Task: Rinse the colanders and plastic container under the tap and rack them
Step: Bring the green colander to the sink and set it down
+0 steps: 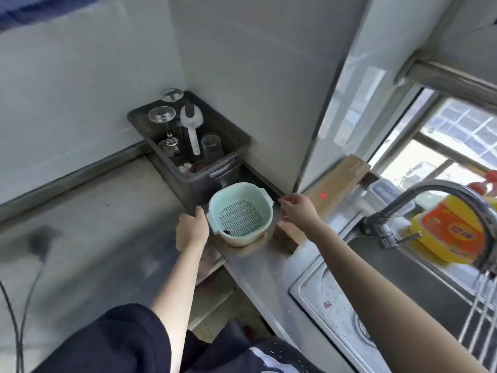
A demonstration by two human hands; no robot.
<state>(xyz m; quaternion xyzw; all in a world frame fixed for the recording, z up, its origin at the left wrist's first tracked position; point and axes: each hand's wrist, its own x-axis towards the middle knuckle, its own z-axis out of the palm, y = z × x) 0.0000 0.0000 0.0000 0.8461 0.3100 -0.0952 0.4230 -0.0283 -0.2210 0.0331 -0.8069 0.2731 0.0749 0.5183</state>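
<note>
A pale green colander [240, 211] sits nested in a cream bowl [242, 241] on the steel counter, just in front of a dark drying bin [200, 188]. My left hand [192, 230] is against the colander's left handle, fingers curled round it. My right hand [295, 208] hovers beside the right rim with loosely curled fingers, a small gap between them and the colander. A clear lidded plastic container [387, 191] stands on the window sill behind the tap [430, 191]. Water runs from the tap into the sink [312, 289].
The bin holds upturned stemmed glasses [162, 117], a tumbler and a white utensil. A wooden board [337, 181] leans along the wall right of the colander. A yellow-orange detergent bag [451, 232] sits behind the tap. Black cables [18, 319] cross the counter at the left.
</note>
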